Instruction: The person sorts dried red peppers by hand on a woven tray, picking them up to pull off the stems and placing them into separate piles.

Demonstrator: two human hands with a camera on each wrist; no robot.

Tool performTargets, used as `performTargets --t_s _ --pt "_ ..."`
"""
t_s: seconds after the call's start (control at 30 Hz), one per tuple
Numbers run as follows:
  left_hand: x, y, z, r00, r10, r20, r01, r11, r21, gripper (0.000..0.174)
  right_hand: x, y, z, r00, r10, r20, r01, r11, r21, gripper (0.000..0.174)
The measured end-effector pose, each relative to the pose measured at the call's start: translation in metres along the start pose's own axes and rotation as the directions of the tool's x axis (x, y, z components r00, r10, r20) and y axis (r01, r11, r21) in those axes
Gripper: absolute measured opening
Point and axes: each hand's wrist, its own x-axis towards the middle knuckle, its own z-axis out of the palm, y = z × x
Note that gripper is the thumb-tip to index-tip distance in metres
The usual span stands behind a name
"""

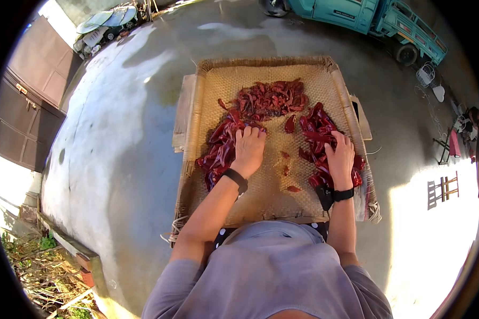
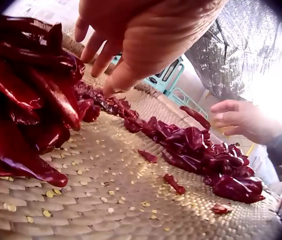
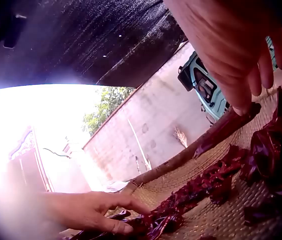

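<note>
Several dried red chili peppers lie in piles on a woven bamboo tray [image 1: 282,210]. My left hand [image 1: 250,150] is over the left pile [image 1: 222,143], palm down, fingers loosely extended; in the left wrist view, the left hand [image 2: 146,45] has spread fingers and nothing between them. At the right pile [image 1: 320,125], my right hand [image 1: 341,157] pinches one long chili pepper [image 1: 318,137] near its end. That chili pepper [image 3: 221,131] slants out from under the thumb of my right hand [image 3: 236,55] in the right wrist view. Its other fingers hang partly out of sight.
Torn chili pieces [image 1: 269,100] are heaped at the tray's far end. Loose fragments [image 1: 292,189] and pale seeds [image 2: 108,200] dot the weave between the piles. A raised rim [image 1: 266,61] borders the tray. A teal three-wheeled truck [image 1: 351,13] stands beyond, on the concrete floor [image 1: 138,117].
</note>
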Motion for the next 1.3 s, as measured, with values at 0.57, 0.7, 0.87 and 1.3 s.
performTargets --t_s 0.57,0.7,0.87,1.3 --pt "0.027 0.000 0.021 0.989 0.122 0.086 -0.118 0.991 -0.057 0.033 -0.032 -0.038 0.020 0.974 -0.134 0.185 0.064 0.937 0.343 0.033" --pt "0.010 0.023 -0.016 0.998 -0.055 -0.027 0.022 0.730 -0.683 0.030 -0.032 -0.049 0.031 0.959 -0.082 0.272 -0.050 0.894 0.445 0.040" --pt "-0.021 0.044 -0.004 0.947 -0.319 -0.040 0.127 0.486 -0.865 0.028 -0.040 -0.065 0.042 0.923 -0.165 0.348 -0.030 0.870 0.492 0.045" --pt "-0.053 0.028 0.021 0.830 -0.470 0.300 0.265 -0.142 -0.954 0.032 0.000 -0.038 0.006 0.966 -0.142 0.217 0.093 0.971 0.220 0.026"
